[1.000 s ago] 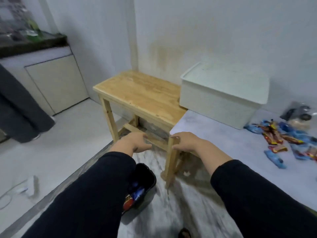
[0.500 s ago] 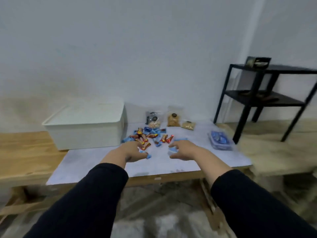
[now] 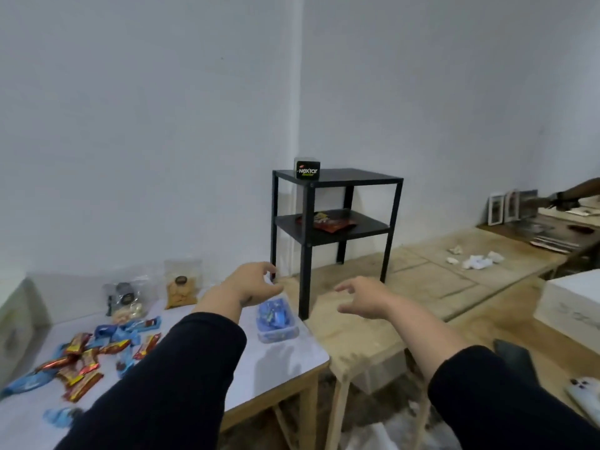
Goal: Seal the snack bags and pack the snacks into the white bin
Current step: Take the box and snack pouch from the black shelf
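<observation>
A heap of red and blue wrapped snacks (image 3: 84, 355) lies on the white tabletop (image 3: 282, 355) at lower left. Behind it stand two clear snack bags, one with dark and pale snacks (image 3: 125, 298) and one with golden crackers (image 3: 181, 287). A clear tub of blue-wrapped snacks (image 3: 276, 318) sits near the table's right end. Only a corner of the white bin (image 3: 14, 316) shows at the left edge. My left hand (image 3: 251, 285) hovers just above and behind the tub, fingers curled, holding nothing. My right hand (image 3: 363, 298) hangs open over the wooden bench.
A black two-shelf stand (image 3: 334, 222) rises on the wooden bench (image 3: 422, 287), with a small black box (image 3: 306, 168) on top and a red snack packet (image 3: 331, 224) on its lower shelf. A white box (image 3: 571, 300) and a phone (image 3: 584, 391) lie at the right. Another person's arm (image 3: 574, 193) reaches in far right.
The view has swung right, from the wooden side table past the bin and snacks to the black stand. Both hands moved with it, from the snack pile toward the tub and bench.
</observation>
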